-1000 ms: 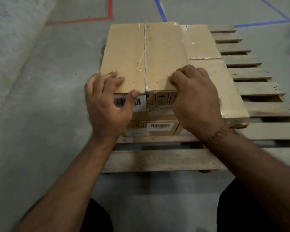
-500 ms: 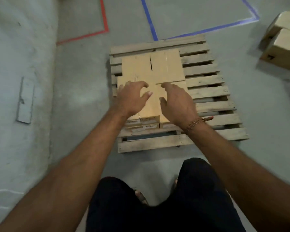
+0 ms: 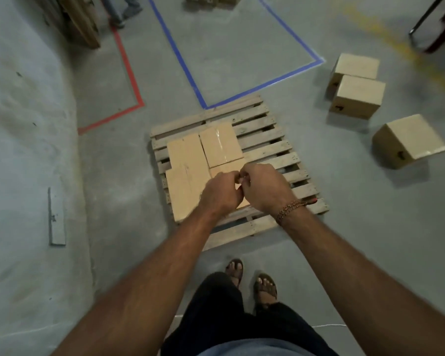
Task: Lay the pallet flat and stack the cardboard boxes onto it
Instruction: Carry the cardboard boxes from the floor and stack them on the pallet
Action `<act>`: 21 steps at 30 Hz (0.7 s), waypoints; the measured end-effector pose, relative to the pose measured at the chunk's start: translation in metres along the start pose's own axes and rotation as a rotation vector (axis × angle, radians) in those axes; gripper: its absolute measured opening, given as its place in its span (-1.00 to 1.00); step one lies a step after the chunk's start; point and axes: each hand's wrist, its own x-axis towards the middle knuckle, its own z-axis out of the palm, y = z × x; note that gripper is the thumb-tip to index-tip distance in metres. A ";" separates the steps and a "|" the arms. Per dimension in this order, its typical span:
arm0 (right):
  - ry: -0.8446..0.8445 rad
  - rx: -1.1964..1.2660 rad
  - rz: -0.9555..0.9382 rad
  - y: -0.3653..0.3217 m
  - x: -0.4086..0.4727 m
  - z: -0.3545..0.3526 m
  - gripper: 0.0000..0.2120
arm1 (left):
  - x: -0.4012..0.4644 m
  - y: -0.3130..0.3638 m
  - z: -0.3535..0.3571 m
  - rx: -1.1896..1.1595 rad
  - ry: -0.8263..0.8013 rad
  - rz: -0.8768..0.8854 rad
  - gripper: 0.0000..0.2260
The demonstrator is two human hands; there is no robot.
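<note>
Cardboard boxes [image 3: 190, 173] on pallet [image 3: 272, 147], below curled fingers [image 3: 244, 173].

Your wooden pallet [image 3: 272, 147] lies flat on the grey floor [image 3: 242, 60], with cardboard boxes [image 3: 188, 173] packed together on its left part. Your left hand [image 3: 220, 194] and right hand [image 3: 263, 187] are raised in front of the boxes, fingers curled, fingertips meeting, holding nothing you can make out. Three more boxes [image 3: 357, 98] sit on the floor to your right, well apart from the pallet. Blue tape [image 3: 180, 60] and red tape [image 3: 129, 73] mark the floor beyond. Your sandalled feet [image 3: 249, 278] stand just short of the pallet's near edge.
</note>
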 end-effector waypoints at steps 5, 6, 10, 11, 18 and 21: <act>0.051 0.016 0.055 0.016 0.002 -0.024 -0.77 | 0.024 0.029 -0.004 -0.079 -0.001 0.117 -0.69; 0.065 0.023 0.079 0.022 0.002 -0.028 -0.76 | 0.029 0.036 -0.002 -0.087 -0.012 0.146 -0.69; 0.114 0.069 0.180 0.056 0.001 -0.044 -0.77 | 0.052 0.065 0.015 -0.082 -0.033 0.269 -0.75; 0.126 0.080 0.211 0.067 0.000 -0.049 -0.77 | 0.058 0.076 0.020 -0.082 -0.049 0.296 -0.75; 0.232 0.221 0.408 0.177 -0.014 -0.101 -0.74 | 0.106 0.184 0.083 -0.064 -0.194 0.470 -0.79; 0.290 0.270 0.457 0.246 -0.016 -0.133 -0.75 | 0.133 0.246 0.122 -0.096 -0.221 0.524 -0.82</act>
